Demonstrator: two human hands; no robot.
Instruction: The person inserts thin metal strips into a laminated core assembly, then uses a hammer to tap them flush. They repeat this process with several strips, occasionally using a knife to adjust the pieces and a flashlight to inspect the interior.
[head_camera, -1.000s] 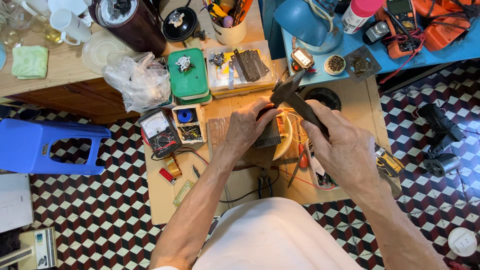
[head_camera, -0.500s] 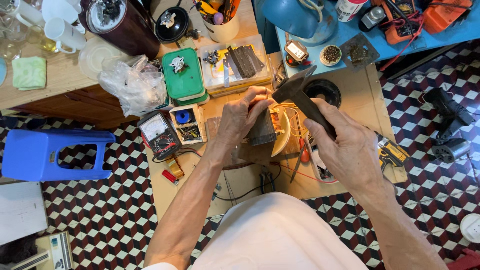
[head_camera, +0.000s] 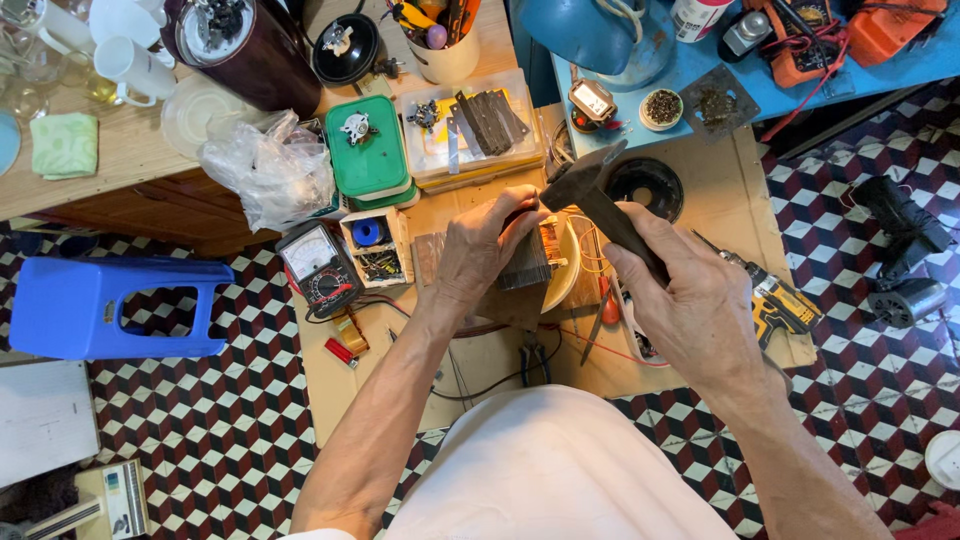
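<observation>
My right hand (head_camera: 690, 300) grips the dark handle of a hammer (head_camera: 590, 190), whose metal head hangs above the workpiece. My left hand (head_camera: 480, 250) clasps a grey stack of metal transformer plates (head_camera: 527, 262) with copper winding showing at its right side. The stack rests on a low wooden work board (head_camera: 690, 160), beside a yellow bowl (head_camera: 563, 275).
An analog multimeter (head_camera: 315, 268), a small parts box (head_camera: 375, 245), a green lidded box (head_camera: 368, 148), a clear tray of metal strips (head_camera: 475, 125), a plastic bag (head_camera: 265, 170), pliers (head_camera: 535, 355) and a yellow drill (head_camera: 775, 300) crowd the board. A blue stool (head_camera: 110, 305) stands left on the checkered floor.
The hammer head has risen and swung back slightly between strikes. My left hand stays clasped on the plate stack. The camera shifted a little.
</observation>
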